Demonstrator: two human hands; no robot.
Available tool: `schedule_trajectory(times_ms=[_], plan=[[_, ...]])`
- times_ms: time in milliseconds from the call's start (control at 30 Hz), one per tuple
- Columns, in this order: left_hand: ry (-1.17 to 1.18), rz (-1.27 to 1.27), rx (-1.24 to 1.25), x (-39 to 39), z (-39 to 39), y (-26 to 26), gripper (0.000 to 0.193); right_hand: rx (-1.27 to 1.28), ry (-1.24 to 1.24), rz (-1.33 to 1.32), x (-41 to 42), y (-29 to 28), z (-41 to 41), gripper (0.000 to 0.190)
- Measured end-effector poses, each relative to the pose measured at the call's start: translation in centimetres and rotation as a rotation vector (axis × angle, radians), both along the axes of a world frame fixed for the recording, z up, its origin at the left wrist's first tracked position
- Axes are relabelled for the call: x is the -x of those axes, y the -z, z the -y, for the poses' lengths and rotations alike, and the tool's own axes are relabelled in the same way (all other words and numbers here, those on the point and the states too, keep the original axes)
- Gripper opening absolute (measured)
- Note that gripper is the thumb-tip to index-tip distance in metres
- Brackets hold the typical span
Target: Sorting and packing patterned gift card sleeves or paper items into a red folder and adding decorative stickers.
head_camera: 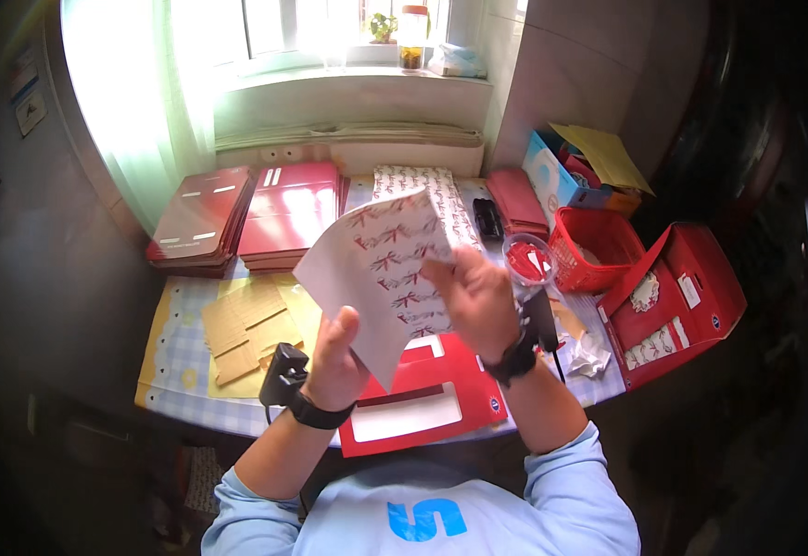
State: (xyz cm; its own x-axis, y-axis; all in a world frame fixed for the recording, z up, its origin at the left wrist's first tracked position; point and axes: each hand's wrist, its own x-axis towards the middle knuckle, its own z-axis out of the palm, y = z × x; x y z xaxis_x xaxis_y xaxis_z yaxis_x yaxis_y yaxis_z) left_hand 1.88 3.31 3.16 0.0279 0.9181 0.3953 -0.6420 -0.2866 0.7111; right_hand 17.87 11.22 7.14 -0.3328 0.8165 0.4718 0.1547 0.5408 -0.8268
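A curved white sheet of paper printed with rows of bows and sprigs (393,278) is raised between my hands. My left hand (338,365) holds its lower left part, thumb up. At its right side my right hand (477,299) grips the sheet with bent fingers and looks slightly blurred. Beneath them a flat red cardboard piece with white window panels (428,417) lies at the table's near edge, partly hidden by the sheet. Behind the sheet lies a stack of similarly patterned paper (414,177).
Stacks of red folded card (199,215) stand at the back left, by yellow cardboard pieces (247,323). To the right are a clear round tub (529,260), a red plastic basket (595,243), a blue box (550,167), crumpled paper (588,356) and an open red box (675,299).
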Motion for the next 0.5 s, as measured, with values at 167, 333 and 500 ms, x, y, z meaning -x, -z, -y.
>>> schedule_trajectory(times_ms=[167,333,500], plan=[[-0.459,-0.073,-0.111,-2.6,-0.7,0.8,0.094,-0.828,0.073,0.251,3.2,1.2,5.2,0.029],[-0.056,0.225,-0.015,-0.7,-0.5,-0.1,0.064,-0.507,-0.305,0.238,1.0,0.6,3.7,0.039],[0.017,0.252,0.051,0.7,-0.6,0.1,0.053,-0.187,-0.025,0.142,0.8,2.2,2.9,0.032]])
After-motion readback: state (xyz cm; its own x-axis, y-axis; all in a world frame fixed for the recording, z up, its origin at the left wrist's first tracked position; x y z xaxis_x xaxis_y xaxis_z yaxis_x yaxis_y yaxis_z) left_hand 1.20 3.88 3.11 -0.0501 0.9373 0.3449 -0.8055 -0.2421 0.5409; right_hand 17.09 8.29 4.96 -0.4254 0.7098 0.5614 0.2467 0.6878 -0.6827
